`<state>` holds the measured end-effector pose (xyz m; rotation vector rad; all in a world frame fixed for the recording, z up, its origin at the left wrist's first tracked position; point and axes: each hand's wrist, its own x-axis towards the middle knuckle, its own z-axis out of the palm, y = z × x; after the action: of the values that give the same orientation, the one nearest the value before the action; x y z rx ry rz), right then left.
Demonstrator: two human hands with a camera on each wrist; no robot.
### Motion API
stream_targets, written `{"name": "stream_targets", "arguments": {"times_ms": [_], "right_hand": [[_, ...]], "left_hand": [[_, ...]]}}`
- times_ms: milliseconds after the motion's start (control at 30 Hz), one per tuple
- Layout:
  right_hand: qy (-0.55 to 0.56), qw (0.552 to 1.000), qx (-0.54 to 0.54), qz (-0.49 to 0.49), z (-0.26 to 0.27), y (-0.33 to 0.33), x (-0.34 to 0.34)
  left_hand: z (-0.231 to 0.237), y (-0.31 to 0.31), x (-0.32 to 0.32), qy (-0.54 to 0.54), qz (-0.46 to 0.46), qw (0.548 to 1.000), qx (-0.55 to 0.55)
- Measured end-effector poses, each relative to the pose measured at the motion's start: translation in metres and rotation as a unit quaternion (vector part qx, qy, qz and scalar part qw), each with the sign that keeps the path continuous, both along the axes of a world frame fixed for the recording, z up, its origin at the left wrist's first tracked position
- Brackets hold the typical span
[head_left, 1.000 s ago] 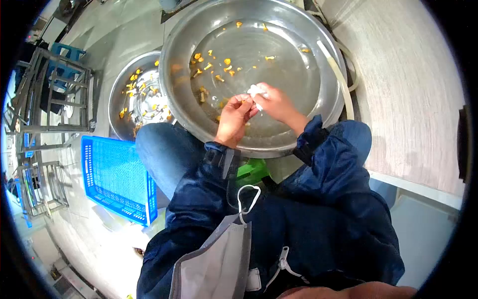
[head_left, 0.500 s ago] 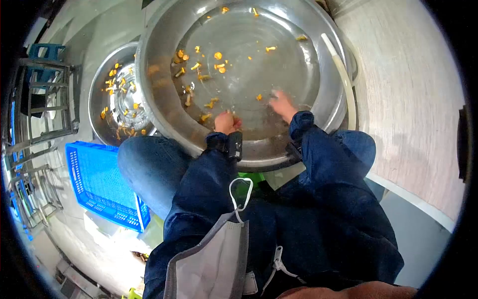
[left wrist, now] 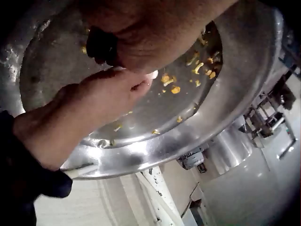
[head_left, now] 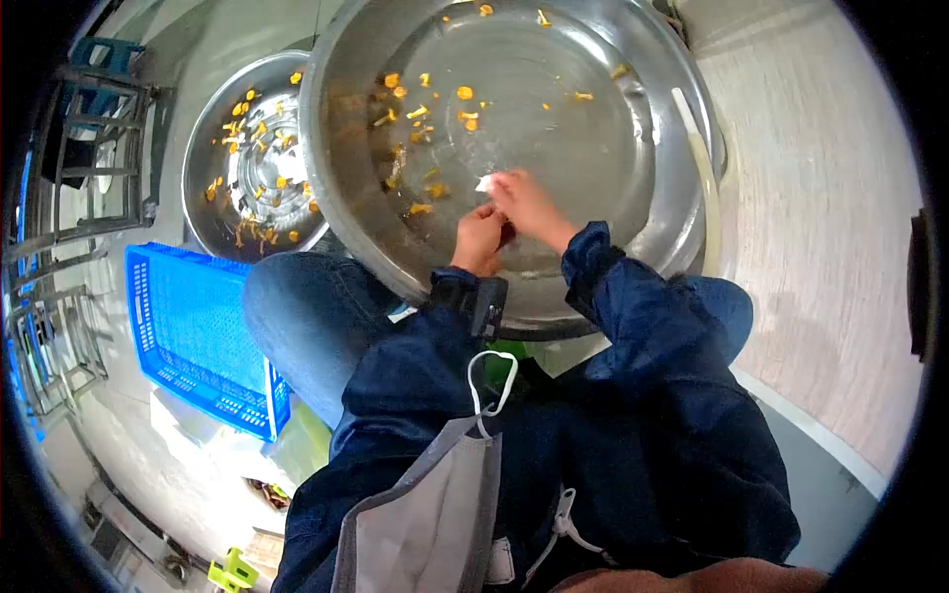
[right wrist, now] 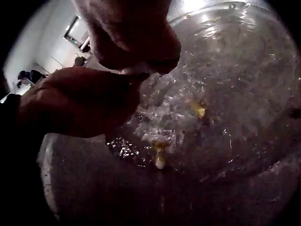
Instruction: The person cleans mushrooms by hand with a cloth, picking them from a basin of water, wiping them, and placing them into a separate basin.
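Over a wide metal basin [head_left: 341, 178] of water, both hands meet near its front side. The right hand [head_left: 532, 206] pinches a small white wad [head_left: 484, 184], soft and crumpled, at its fingertips. The left hand [head_left: 478, 239] is right against the right hand, its fingers bent inward; I cannot tell what they hold. In the left wrist view, a white bit [left wrist: 154, 74] shows at the right hand's fingertips. Small yellow-orange mushrooms [head_left: 465, 93] float in the basin, mostly left of the hands. The right wrist view shows a mushroom [right wrist: 199, 111] in rippling water.
A smaller metal basin [head_left: 203, 128] with more yellow mushrooms stands at the left. Nearer the person, beside the left knee, lies a blue plastic crate [head_left: 198, 321]. A pale hose [head_left: 704, 163] hangs over the big basin's right rim, next to a light wood-look panel [head_left: 811, 217].
Half a second ago the hands were apart, the right at the water near a mushroom; now they are together. That mushroom no longer shows there. The white wad is visible again in the right hand.
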<state>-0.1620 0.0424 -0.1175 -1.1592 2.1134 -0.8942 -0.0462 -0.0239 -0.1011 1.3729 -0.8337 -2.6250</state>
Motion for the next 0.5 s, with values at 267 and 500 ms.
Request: {"name": "stream_targets", "arguments": {"times_ms": [267,500], "right_hand": [[-0.031,0.997,-0.038,-0.058,-0.012,-0.085,0.023],[-0.046,0.939,0.287,0.186,-0.035,-0.039,0.035]], "left_hand": [[0.038,-0.034,0.02,0.001,0.279,0.955,-0.096],[0.009,-0.046,0.035,-0.082,0.259,0.958,-0.091]]}}
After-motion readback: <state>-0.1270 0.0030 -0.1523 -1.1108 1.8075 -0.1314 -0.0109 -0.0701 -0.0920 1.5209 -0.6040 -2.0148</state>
